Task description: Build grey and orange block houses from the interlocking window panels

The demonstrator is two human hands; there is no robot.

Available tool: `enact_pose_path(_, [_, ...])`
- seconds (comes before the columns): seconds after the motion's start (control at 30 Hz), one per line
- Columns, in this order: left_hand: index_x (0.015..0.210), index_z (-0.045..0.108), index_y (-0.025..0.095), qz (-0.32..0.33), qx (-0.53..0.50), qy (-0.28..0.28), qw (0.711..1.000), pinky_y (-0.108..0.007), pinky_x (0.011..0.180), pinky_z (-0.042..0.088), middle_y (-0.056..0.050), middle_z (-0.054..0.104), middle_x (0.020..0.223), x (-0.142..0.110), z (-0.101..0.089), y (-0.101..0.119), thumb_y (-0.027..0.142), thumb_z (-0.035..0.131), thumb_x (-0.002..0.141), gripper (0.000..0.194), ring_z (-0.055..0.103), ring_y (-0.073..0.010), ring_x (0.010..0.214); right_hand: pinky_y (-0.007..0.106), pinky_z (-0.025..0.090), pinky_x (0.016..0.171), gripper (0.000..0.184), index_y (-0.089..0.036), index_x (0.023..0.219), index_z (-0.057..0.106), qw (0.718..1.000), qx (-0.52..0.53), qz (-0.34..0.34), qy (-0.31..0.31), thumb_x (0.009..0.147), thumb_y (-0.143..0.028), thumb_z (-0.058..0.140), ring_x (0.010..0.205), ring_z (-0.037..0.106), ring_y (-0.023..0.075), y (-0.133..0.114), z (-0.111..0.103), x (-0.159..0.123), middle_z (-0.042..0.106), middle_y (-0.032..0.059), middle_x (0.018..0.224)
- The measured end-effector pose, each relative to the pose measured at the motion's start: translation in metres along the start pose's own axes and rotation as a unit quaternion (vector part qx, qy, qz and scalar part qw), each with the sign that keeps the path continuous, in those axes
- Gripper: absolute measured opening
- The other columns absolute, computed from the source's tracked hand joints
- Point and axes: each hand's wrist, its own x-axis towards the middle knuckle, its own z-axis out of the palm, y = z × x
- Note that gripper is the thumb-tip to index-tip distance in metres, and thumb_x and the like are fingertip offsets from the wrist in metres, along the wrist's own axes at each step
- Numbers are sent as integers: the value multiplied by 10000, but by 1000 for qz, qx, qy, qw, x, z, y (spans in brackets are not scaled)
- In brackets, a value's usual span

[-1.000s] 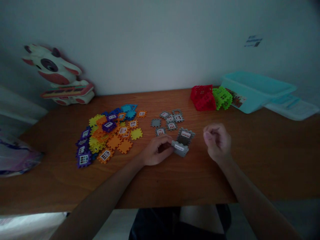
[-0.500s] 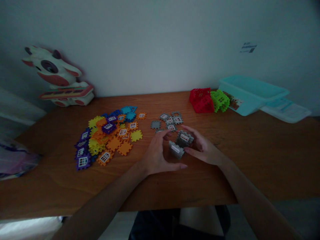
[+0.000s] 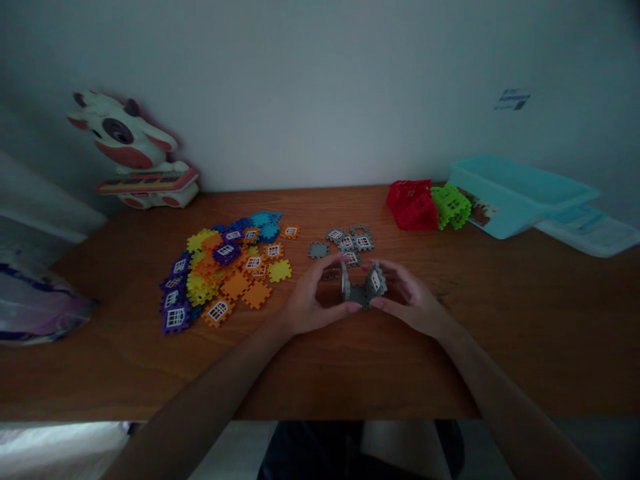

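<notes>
A small grey assembly of toothed plastic tiles (image 3: 361, 288) stands on the wooden table (image 3: 320, 360), with two window tiles upright on a flat base. My left hand (image 3: 313, 301) grips its left side with thumb and fingers. My right hand (image 3: 411, 299) holds its right side, fingers curved around the upright tile. Several loose grey tiles (image 3: 345, 241) lie just behind the hands.
A heap of purple, yellow, orange and blue tiles (image 3: 225, 270) lies to the left. A red tile house (image 3: 413, 204) and a green one (image 3: 451, 206) stand at the back right beside a turquoise bin (image 3: 515, 193) and its lid (image 3: 590, 230). A cow toy (image 3: 133, 153) leans on the wall.
My right hand came down from the air and took hold of the grey assembly. Both hands turned it so the window tiles now stand upright.
</notes>
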Motion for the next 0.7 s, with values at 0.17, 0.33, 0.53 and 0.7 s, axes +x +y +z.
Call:
enact_pose_path(0.17, [1470,482,269,-8,7,-7,1000,-481,1080,537,-141,610,1422,-1,-3,-5,302,803,837,710,636,-289,1260,506,542,1064,629,-357,1404,515,999,8,-44,17,841,-359,795,1254,635,271,-1,3,1,644,75,1368])
enact_pose_path(0.33, [1479,494,291,14,11,-6,1000,-448,1013,590,-131,623,1402,0,1,-3,302,769,869,669,678,-257,1199,489,560,1045,623,-358,1376,567,998,-6,-65,20,811,-355,828,1200,673,260,-1,5,1,680,63,1329])
enact_pose_path(0.53, [1506,466,292,71,97,-19,993,-451,1027,565,-138,625,1380,5,0,0,301,754,884,685,648,-249,1227,497,572,1029,660,-338,1371,596,994,-54,-90,43,769,-365,865,1170,693,278,-4,4,0,693,70,1325])
enact_pose_path(0.7, [1520,442,301,91,113,-33,989,-463,1034,552,-144,592,1410,6,2,-4,313,721,910,671,622,-255,1259,476,601,989,682,-368,1413,568,987,-83,-123,55,791,-366,847,1128,717,270,-4,5,-1,703,53,1321])
